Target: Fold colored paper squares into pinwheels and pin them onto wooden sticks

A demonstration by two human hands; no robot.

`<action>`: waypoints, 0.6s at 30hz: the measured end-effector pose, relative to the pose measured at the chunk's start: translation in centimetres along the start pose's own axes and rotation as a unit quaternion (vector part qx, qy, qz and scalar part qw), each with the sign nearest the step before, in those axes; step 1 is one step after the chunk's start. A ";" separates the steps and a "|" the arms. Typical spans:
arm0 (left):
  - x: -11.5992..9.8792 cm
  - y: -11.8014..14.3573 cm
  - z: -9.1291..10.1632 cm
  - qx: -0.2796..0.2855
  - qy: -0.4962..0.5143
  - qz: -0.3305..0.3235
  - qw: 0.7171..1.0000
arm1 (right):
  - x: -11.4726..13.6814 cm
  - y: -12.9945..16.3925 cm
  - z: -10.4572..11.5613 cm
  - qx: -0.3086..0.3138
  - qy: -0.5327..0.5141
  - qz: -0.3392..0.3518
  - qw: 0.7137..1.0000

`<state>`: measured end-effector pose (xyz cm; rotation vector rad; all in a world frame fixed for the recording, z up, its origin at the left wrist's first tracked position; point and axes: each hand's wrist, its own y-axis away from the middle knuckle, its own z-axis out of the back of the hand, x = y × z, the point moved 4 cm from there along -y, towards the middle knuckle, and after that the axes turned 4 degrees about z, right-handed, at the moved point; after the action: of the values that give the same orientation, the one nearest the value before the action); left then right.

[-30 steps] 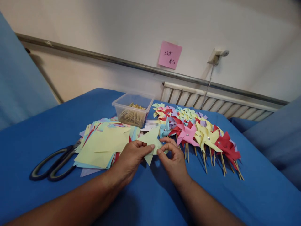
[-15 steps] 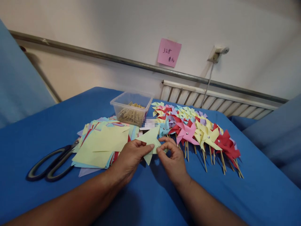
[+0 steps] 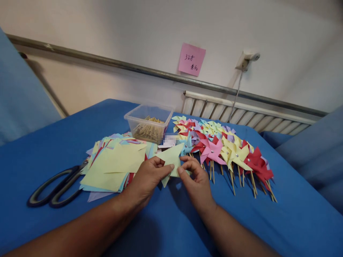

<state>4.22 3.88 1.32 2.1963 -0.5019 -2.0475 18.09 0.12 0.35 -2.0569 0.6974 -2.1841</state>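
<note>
Both my hands pinch one folded pale green paper piece (image 3: pixel 171 159) just above the blue table (image 3: pixel 48 142). My left hand (image 3: pixel 146 182) grips its left side with thumb and fingers. My right hand (image 3: pixel 195 182) holds its right edge between thumb and forefinger. The paper stands tilted, with one point up and one point down. A spread stack of coloured paper squares (image 3: pixel 115 166) lies just left of my left hand. A row of finished paper pinwheels on wooden sticks (image 3: pixel 227 151) lies just right of my right hand.
Black-handled scissors (image 3: pixel 53 187) lie at the left of the paper stack. A clear plastic box of wooden sticks (image 3: pixel 148 126) stands behind the papers. A pink note (image 3: pixel 191 59) is stuck on the wall above a radiator (image 3: pixel 241 114). Blue fabric rises at both sides.
My hands stay on the green paper. Its lower point has drawn in a little under my left fingers. The view has shifted slightly.
</note>
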 end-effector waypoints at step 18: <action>-1.2 0.1 -0.2 0.125 -0.158 -0.073 0.977 | -1.9 -0.6 -0.6 0.062 -0.220 -0.180 0.957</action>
<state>4.36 4.12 2.49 2.0935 -0.6803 -2.5621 17.85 1.44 -1.23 -2.6290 0.1459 -1.7394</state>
